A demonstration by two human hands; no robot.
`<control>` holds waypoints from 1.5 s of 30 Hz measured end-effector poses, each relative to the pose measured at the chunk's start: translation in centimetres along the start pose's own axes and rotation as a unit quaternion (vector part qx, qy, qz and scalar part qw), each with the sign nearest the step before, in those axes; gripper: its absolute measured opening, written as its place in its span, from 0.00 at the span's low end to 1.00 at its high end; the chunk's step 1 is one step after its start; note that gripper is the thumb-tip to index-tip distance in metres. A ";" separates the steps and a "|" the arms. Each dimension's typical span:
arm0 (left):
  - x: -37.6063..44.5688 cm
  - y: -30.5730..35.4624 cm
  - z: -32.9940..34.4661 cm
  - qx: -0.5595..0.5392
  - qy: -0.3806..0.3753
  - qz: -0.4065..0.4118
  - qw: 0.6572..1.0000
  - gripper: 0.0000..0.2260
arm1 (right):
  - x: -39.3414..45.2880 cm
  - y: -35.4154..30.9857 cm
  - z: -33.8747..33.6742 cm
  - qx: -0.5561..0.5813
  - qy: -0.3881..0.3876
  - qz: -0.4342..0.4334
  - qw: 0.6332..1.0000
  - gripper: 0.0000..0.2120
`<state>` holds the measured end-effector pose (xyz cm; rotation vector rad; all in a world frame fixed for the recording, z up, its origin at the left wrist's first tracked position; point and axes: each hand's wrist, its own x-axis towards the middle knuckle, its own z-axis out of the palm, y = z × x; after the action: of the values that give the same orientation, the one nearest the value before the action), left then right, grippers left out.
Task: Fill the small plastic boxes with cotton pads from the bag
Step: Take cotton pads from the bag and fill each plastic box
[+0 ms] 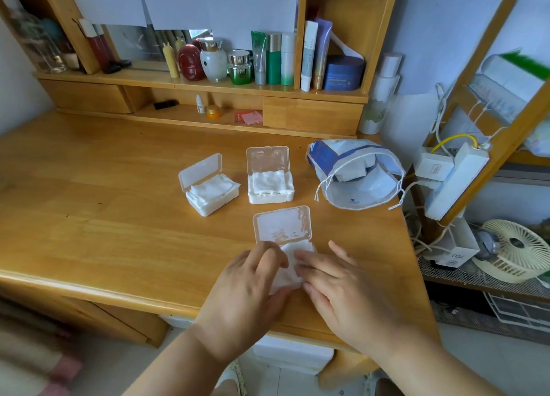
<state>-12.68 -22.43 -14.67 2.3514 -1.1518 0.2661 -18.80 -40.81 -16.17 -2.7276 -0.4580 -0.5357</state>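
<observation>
Three small clear plastic boxes stand on the wooden desk (89, 205), lids up. The left box (208, 187) and the middle box (270, 181) hold white cotton pads. The near box (282, 226) sits at the desk's front, and white cotton pads (290, 272) show in it between my hands. My left hand (253, 279) rests on its left side with fingers curled over the pads. My right hand (336, 273) presses on the pads from the right with fingers nearly straight. The blue-and-white drawstring bag (354, 172) lies open at the right, more pads inside.
A shelf unit with bottles and jars (238, 59) lines the back of the desk. A white power strip (452, 175) and cables hang off a wooden rack at the right. A small fan (518, 250) sits on a wire shelf below.
</observation>
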 end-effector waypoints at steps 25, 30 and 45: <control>1.1 -1.5 0.1 0.111 -0.057 0.183 0.975 0.14 | -0.6 0.4 -0.6 -0.073 0.009 -0.001 0.997 0.06; 1.1 -1.6 0.1 0.094 -0.057 0.173 0.979 0.11 | -0.5 0.9 -0.7 -0.044 -0.033 -0.016 0.998 0.07; 1.7 0.0 -0.5 0.165 -0.109 0.129 0.972 0.19 | -0.6 0.6 -1.0 -0.083 -0.036 -0.049 0.995 0.07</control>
<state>-11.56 -23.32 -13.57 2.5625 -1.6338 0.3148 -19.40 -41.88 -15.71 -2.9028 -0.5923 -0.5219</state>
